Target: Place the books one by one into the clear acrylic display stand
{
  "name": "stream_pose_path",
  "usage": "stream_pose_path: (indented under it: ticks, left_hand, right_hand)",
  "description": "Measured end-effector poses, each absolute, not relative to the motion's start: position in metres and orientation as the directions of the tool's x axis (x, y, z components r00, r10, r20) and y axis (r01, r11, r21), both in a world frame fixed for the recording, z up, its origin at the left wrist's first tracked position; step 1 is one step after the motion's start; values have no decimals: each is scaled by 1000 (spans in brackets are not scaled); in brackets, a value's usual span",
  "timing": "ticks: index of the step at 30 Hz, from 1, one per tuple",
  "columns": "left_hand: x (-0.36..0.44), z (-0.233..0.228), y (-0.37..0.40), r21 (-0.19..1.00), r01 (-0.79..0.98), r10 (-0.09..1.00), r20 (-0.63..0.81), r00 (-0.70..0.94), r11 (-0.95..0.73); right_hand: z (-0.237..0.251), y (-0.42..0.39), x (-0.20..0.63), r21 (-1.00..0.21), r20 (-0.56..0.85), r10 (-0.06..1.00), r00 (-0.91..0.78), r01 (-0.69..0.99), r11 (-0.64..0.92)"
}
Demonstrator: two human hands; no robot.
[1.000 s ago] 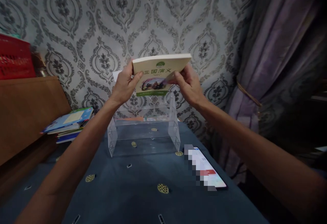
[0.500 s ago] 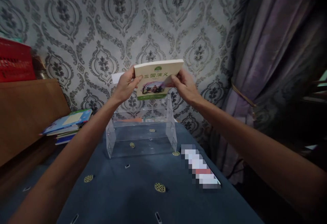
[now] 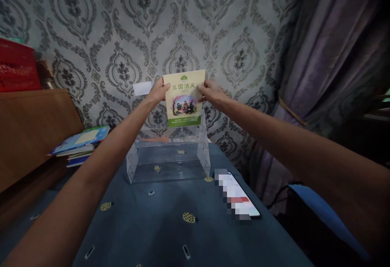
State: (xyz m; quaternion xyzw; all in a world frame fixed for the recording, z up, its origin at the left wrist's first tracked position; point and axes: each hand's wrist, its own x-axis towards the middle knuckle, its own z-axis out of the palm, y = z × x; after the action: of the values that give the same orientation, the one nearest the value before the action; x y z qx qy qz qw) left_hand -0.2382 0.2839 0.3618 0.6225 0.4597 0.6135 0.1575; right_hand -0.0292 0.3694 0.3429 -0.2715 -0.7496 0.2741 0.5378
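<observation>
A book (image 3: 184, 100) with a cream cover, a painted scene and a green band along its bottom is held up in front of me, its cover facing me. My left hand (image 3: 159, 89) grips its left edge, thumb on the front. On the opposite edge my right hand (image 3: 211, 92) is closed, thumb also on the cover; some of its fingers are blurred. Below and behind the book stands a clear acrylic tiered rack (image 3: 170, 171) on the table. The book's lower edge overlaps the rack's top in view; I cannot tell whether they touch.
A lit phone (image 3: 242, 198), partly pixelated, lies right of the rack on the blue patterned tablecloth (image 3: 146, 226). Stacked books (image 3: 82, 139) sit at left beside a wooden cabinet (image 3: 36, 133) bearing a red box (image 3: 18, 66). A curtain (image 3: 301, 72) hangs at right.
The book has tipped more upright and come slightly lower, so more of its cover shows. Both hands stay on its edges and have moved with it. A blue shape has appeared at lower right.
</observation>
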Motion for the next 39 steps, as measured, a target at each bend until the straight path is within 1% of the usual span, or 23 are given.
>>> stream_pose_path:
  ticks: [3, 9, 12, 15, 18, 23, 26, 29, 39]
  left_hand:
    - [-236, 361, 293, 774, 402, 782, 593, -191, -489]
    - [-232, 365, 304, 749, 504, 787, 584, -197, -430]
    - [-235, 364, 312, 761, 489, 786, 579, -215, -427]
    - [-241, 356, 319, 787, 433, 787, 570, -237, -439]
    - [-246, 340, 320, 803, 395, 822, 543, -174, -447]
    - [-251, 312, 310, 809, 386, 858, 508, -77, -444]
    - [-252, 304, 304, 837, 379, 901, 433, -14, -396]
    - [-252, 303, 302, 852, 392, 926, 377, -2, -346]
    - [-251, 302, 300, 800, 478, 913, 408, 10, -363]
  right_hand:
    - [341, 376, -32, -739, 612, 758, -226, 180, 649]
    - [343, 384, -33, -739, 610, 766, -204, 202, 642]
    - [341, 390, -33, -739, 609, 763, -219, 195, 645]
    - [336, 393, -31, -744, 602, 762, -237, 180, 644]
    - [328, 393, -26, -760, 578, 770, -270, 166, 628]
    - [310, 391, -15, -798, 523, 791, -317, 144, 585]
    - [300, 390, -11, -815, 506, 802, -317, 129, 565]
    - [292, 390, -9, -820, 511, 801, -310, 102, 563]
    - [288, 384, -8, -851, 485, 818, -309, 48, 522]
